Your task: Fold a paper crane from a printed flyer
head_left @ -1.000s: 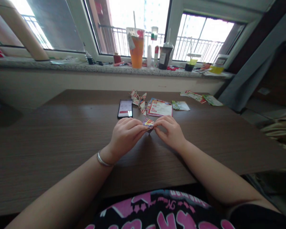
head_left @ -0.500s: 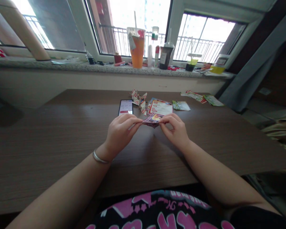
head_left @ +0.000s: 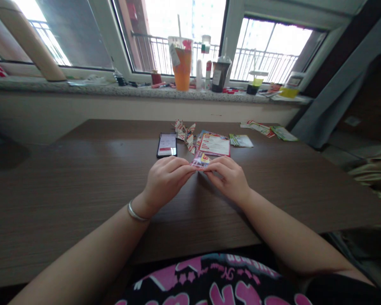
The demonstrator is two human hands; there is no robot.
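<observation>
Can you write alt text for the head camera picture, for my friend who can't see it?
A person's left hand and right hand pinch a small, colourful paper-like piece at a brown table. Beyond lie a phone, striped paper and printed cards. Farther back, an orange drink stands on a windowsill.

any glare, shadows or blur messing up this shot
Head view: the middle window is washed out to white; head view again: the table looks dim, with a soft shadow below the printed piece pinched by the left hand and right hand; same head view: that piece's finer print is too soft to read.
</observation>
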